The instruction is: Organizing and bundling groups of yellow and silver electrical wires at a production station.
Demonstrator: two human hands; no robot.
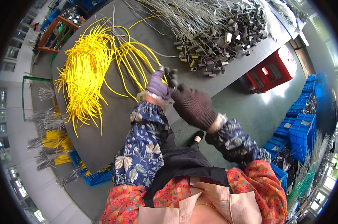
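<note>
Blue plastic crates (pixel 302 140) at right bear pale labels (pixel 306 123), too small to read. On the grey table (pixel 96 149), metal-tipped wires (pixel 217 44) lie beyond the hands, yellow cables (pixel 83 67) to their left. The gloved left hand (pixel 158 85) closes on a yellow strand; the gloved right hand (pixel 193 106) curls beside it, its hold unclear.
</note>
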